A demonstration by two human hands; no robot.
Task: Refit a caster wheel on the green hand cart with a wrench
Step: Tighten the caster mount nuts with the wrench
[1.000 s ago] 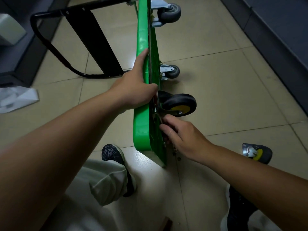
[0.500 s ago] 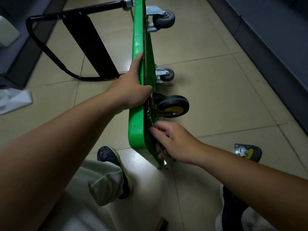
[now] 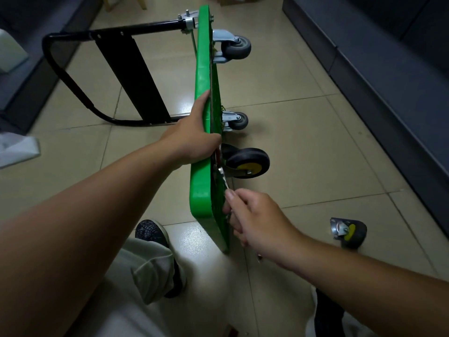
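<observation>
left hand (image 3: 192,139) grips the cart (image 3: 199,188), right hand (image 3: 257,220) the wrench (image 3: 225,181) beside its wheel (image 3: 250,161); tilted, the wrench could slip off.

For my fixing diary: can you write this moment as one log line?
left hand: grips green cart edge | right hand: holds wrench at yellow-hub caster mount | spare caster: on floor

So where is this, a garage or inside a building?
Indoors, probably an office or storeroom rather than a garage, though I can't be sure. The floor is shiny beige tile, dark low units run along the right side, and the green hand cart stands tipped on its edge.
</observation>
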